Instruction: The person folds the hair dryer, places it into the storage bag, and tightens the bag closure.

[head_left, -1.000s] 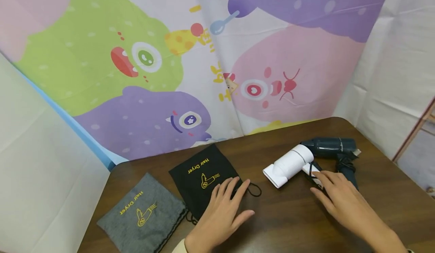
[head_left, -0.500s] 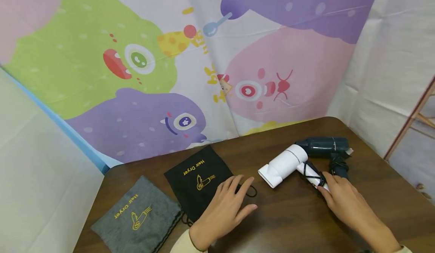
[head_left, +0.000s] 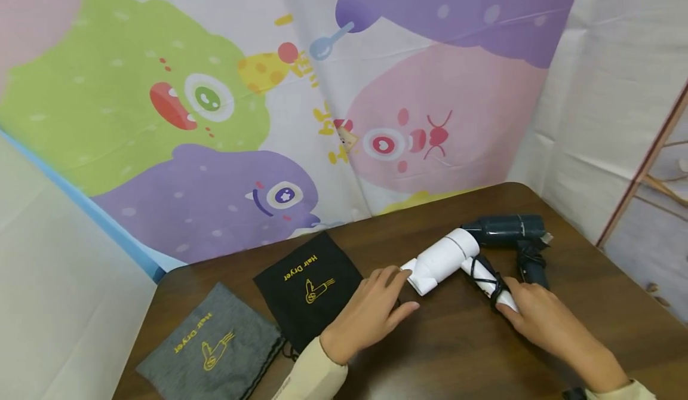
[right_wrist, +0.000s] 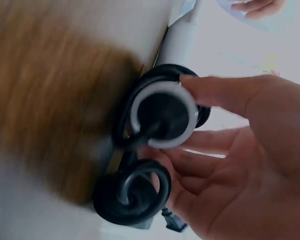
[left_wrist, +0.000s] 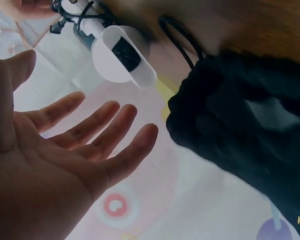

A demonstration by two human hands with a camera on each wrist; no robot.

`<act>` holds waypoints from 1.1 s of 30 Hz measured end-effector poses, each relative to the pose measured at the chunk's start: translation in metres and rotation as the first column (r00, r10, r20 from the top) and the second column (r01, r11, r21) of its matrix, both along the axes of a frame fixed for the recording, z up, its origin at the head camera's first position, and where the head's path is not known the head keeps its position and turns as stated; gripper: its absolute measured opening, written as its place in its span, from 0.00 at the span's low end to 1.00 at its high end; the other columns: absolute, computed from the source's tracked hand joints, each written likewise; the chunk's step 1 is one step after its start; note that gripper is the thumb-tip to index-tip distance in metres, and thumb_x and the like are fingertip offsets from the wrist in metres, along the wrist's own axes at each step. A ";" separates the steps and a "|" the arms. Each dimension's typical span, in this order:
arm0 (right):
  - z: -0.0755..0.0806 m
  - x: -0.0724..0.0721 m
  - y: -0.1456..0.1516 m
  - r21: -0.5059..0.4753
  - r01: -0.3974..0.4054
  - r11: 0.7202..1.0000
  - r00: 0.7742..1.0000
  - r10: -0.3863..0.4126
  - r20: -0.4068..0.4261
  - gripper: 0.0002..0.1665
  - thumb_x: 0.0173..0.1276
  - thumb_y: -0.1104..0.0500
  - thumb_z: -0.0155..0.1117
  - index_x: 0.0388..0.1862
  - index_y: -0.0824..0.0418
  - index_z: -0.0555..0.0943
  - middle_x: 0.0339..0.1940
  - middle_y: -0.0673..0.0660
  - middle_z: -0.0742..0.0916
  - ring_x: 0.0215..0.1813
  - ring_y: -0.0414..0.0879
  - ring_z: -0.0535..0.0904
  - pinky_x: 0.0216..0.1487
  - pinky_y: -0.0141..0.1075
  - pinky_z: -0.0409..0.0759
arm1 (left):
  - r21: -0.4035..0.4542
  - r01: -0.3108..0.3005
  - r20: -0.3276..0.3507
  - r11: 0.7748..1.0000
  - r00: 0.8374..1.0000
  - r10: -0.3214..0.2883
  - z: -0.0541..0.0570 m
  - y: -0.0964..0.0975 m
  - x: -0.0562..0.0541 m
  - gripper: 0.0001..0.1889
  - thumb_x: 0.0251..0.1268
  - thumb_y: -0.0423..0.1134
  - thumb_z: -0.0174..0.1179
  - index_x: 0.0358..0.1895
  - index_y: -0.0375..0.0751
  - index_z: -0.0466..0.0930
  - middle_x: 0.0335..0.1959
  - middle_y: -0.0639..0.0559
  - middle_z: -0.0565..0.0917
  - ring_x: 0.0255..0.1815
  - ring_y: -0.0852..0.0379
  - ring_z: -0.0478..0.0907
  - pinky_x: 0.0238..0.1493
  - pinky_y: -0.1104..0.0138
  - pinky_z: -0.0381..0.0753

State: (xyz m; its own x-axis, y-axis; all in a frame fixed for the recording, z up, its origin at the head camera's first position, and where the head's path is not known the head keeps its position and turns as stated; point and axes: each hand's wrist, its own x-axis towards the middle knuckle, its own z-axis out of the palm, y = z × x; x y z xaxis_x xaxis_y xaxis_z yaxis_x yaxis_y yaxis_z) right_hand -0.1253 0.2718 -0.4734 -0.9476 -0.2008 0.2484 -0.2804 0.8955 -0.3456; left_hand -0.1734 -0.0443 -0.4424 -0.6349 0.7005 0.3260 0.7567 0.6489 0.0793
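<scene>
Since the earlier frame, the left hand (head_left: pixel 371 313) has shifted rightward, towards the white hair dryer (head_left: pixel 443 260). On the brown table (head_left: pixel 457 352), the gray pouch (head_left: pixel 215 340) is cut off by the head view's lower edge; the left hand partly hides the black pouch (head_left: pixel 306 286). The white dryer lies before the dark hair dryer (head_left: pixel 507 230), covering its tip. The right hand (head_left: pixel 548 316) grasps the white dryer's cord-wrapped handle; the left, fingers extended, holds nothing.
</scene>
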 end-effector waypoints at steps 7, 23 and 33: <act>-0.001 -0.002 -0.006 -0.097 -0.032 0.995 0.968 0.055 0.244 0.29 0.69 0.49 0.67 0.52 0.72 0.74 0.27 0.49 0.82 0.30 0.41 0.76 0.29 0.41 0.75 | 0.020 -0.037 0.068 0.999 0.997 0.036 -0.003 0.012 -0.018 0.29 0.75 0.58 0.51 0.67 0.42 0.70 0.60 0.43 0.76 0.55 0.48 0.77 0.52 0.56 0.81; 0.000 -0.004 -0.003 -0.119 -0.090 0.989 0.946 0.122 0.300 0.34 0.67 0.45 0.68 0.57 0.71 0.76 0.41 0.57 0.86 0.39 0.45 0.80 0.36 0.44 0.78 | 0.076 -0.072 0.291 0.995 0.955 0.047 -0.015 0.027 -0.043 0.29 0.76 0.59 0.48 0.70 0.45 0.67 0.65 0.45 0.72 0.61 0.48 0.71 0.55 0.56 0.78; 0.002 0.002 0.001 -0.151 -0.150 0.977 0.922 0.193 0.335 0.35 0.68 0.42 0.66 0.59 0.70 0.77 0.46 0.55 0.86 0.41 0.40 0.79 0.36 0.40 0.78 | 0.161 -0.007 0.410 0.987 0.910 -0.060 -0.028 0.037 -0.044 0.34 0.76 0.56 0.52 0.77 0.47 0.56 0.62 0.43 0.76 0.57 0.54 0.75 0.53 0.62 0.78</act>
